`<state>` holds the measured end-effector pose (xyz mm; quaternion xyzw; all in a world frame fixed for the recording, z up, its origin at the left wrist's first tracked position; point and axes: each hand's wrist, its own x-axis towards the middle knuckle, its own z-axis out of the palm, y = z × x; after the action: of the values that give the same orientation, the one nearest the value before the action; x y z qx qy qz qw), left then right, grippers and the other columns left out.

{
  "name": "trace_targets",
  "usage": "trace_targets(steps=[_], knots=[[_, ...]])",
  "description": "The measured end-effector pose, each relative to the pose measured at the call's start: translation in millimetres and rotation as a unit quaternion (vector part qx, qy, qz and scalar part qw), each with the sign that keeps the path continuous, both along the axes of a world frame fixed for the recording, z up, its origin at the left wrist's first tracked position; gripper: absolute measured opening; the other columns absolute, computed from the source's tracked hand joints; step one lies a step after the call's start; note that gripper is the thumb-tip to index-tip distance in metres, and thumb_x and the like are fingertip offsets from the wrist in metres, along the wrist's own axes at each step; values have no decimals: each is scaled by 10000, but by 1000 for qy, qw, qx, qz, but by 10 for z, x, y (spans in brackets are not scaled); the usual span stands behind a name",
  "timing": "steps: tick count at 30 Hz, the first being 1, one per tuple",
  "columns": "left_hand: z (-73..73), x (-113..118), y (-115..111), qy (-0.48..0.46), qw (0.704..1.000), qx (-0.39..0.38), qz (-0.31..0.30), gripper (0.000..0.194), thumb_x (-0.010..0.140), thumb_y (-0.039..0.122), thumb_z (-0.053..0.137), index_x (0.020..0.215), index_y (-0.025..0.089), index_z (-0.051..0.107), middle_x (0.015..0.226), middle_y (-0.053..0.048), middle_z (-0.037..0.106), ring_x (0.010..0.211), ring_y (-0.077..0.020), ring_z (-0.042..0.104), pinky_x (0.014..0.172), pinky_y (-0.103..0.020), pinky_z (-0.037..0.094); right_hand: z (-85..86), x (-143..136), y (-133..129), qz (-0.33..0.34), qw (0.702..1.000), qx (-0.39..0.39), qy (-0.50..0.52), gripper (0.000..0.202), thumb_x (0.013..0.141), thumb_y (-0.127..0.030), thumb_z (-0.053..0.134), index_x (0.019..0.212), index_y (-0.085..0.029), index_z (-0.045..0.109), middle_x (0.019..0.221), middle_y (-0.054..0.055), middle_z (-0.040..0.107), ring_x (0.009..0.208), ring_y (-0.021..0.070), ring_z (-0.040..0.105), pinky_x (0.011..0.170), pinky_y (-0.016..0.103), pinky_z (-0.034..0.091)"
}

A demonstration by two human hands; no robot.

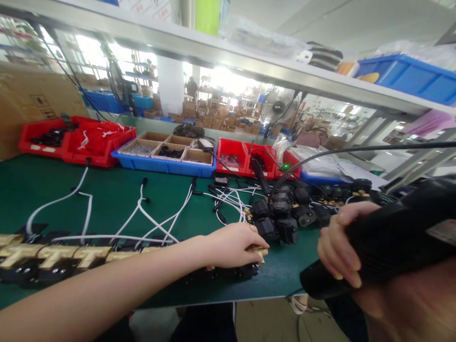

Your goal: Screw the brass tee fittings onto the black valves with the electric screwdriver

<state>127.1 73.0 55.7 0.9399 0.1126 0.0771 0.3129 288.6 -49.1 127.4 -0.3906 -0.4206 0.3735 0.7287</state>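
Head view: workshop, green table (107, 199) w/ red and blue bins (164, 159) at the back, white cables (156, 218) strewn across. My left hand (233, 244) presses down on a brass part (258, 250) at the end of a row of fittings (53, 256) near the front edge, grip closed over it. Right hand (340, 254) is wrapped tight round a black power driver (388, 237), held off the table. I'd keep the part pinned flat and bring the tool in square, imo.

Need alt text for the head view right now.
The left hand presses on a row of black-and-brass parts at the green table's front edge, while the right hand grips a black corded power tool. White cables lie behind.
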Motion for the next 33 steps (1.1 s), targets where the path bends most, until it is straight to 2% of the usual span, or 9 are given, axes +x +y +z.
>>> trace_targets(steps=[3,7,16,19,22,24,26,28,33], knots=[[-25,-19,31,-21,1000,-22,1,244,895,128,611,1107,146,730,1018,-61,723,929,-159,657,888,-220,484,-90,-167,30,-26,1000,6,11,687,519,-835,750,672,-170,669,377,-24,412,246,125,317,233,235,251],[-5,-15,11,-18,1000,-12,11,245,885,159,643,1113,141,731,1018,-70,717,923,-169,650,871,-230,483,-118,-228,76,-65,997,15,31,688,482,-831,767,621,-168,647,372,-26,416,262,126,344,259,226,269],[48,-57,-50,-7,1000,10,16,212,918,158,589,1064,164,742,990,-63,698,890,-164,637,833,-243,486,-91,-328,180,-39,998,30,-24,702,647,-871,625,635,-169,644,398,7,491,294,142,411,291,222,289],[144,-37,21,-50,995,26,85,259,873,224,675,1128,185,703,1047,-55,692,956,-189,645,876,-292,501,117,-264,217,-49,995,65,-59,639,704,-812,644,644,-176,647,415,-1,483,275,117,378,261,212,267],[293,117,238,-67,973,82,206,291,849,347,703,1085,180,665,1002,-39,682,927,-206,650,831,-322,528,495,-226,337,-29,991,63,-112,602,675,-767,715,587,-177,636,367,-23,405,237,88,292,226,207,220],[363,288,470,-57,959,134,244,208,873,260,632,1059,169,634,1024,-48,673,943,-208,645,828,-321,534,773,-219,443,5,984,61,-170,633,672,-785,702,553,-168,622,349,-22,389,231,104,310,218,219,228],[377,489,744,-49,954,179,236,275,859,83,516,1105,154,616,1108,-76,656,1045,-218,621,899,-327,519,1017,-196,529,42,971,70,-227,688,699,-808,656,488,-160,562,343,-7,407,233,123,348,215,232,248],[331,709,1019,-38,951,227,206,415,840,11,462,1210,152,585,1206,-105,620,1141,-240,581,946,-348,505,1199,-128,576,73,964,68,-248,728,715,-839,604,461,-160,529,329,-2,402,216,121,333,202,232,248],[17,1289,1475,43,943,324,62,458,815,47,612,1222,256,602,1274,-73,600,1026,-241,630,794,-338,548,1448,130,673,115,964,51,-234,742,692,-905,525,571,-179,612,366,-12,456,220,134,396,187,210,266]])
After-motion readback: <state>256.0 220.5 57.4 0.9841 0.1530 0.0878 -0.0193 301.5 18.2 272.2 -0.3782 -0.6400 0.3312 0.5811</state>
